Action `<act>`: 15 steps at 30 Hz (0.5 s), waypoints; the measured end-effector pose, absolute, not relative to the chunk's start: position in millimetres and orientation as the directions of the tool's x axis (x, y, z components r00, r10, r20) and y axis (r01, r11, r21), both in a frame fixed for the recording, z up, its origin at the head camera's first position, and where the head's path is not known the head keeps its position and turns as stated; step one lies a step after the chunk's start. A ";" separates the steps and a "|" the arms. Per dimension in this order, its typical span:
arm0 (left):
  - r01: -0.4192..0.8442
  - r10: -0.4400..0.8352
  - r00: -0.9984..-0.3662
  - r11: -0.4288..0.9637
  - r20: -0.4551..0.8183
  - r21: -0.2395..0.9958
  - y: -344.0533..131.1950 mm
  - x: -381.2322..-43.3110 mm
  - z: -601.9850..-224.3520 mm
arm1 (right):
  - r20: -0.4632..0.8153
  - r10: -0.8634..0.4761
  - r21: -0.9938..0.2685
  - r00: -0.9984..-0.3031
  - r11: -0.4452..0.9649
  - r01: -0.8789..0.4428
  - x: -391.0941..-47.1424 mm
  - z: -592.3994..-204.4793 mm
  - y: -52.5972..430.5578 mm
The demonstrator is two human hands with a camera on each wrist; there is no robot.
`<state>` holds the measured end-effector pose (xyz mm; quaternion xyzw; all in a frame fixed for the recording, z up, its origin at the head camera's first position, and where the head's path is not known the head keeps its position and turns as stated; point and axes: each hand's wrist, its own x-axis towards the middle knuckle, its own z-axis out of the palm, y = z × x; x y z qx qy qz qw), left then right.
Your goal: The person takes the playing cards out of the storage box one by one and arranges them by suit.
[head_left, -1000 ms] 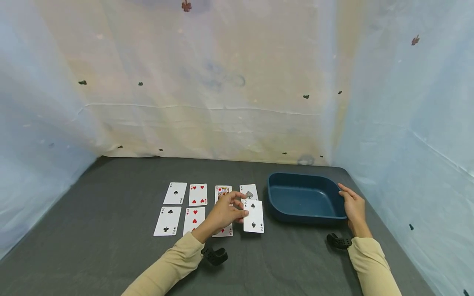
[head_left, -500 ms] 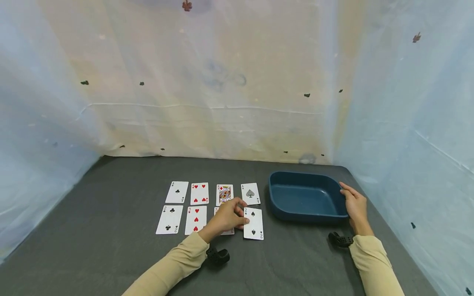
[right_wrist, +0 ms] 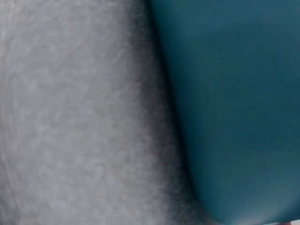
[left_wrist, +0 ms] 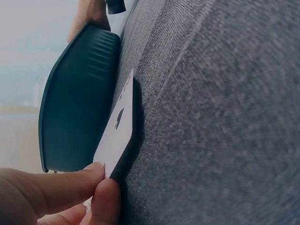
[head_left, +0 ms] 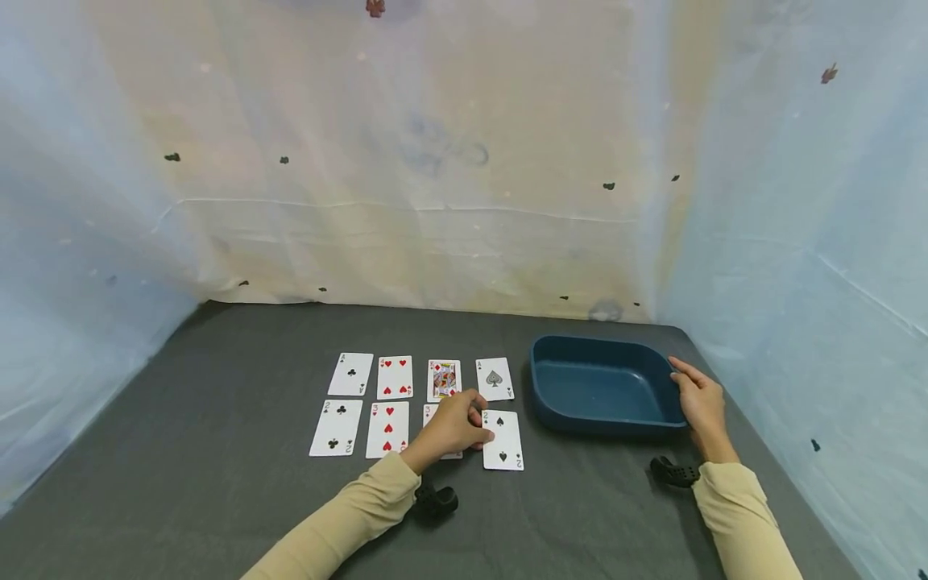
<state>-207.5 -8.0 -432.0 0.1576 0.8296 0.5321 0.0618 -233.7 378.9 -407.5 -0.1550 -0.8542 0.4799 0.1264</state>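
My left hand (head_left: pixel 457 424) pinches the left edge of a two of spades playing card (head_left: pixel 503 441) between thumb and fingers. In the left wrist view the card (left_wrist: pixel 117 126) tilts just off the cloth, a dark shadow under it. The ace of spades (head_left: pixel 495 379) lies directly behind it. At the right, my right hand (head_left: pixel 702 409) holds the right end of a dark blue plastic tub (head_left: pixel 609 423). The tub's side wall (right_wrist: pixel 239 112) fills much of the right wrist view, where no fingers show.
Left of the held card lie the ace of clubs (head_left: pixel 351 374), four of hearts (head_left: pixel 395 379), king of diamonds (head_left: pixel 444 380), two of clubs (head_left: pixel 337 428) and three of hearts (head_left: pixel 387 429). My left hand partly covers another red card (head_left: pixel 429 412). Dark grey cloth (head_left: pixel 181 467) covers the table.
My left hand has brought the two of spades toward me and down to the cloth, uncovering the ace of spades and king of diamonds. The right hand stays at the tub.
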 end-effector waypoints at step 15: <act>0.184 0.335 -0.941 0.374 0.052 0.909 -22.9 -208.1 -420.9 | 0.016 0.275 -0.848 -0.961 0.514 0.132 -229.4 -398.7 388.7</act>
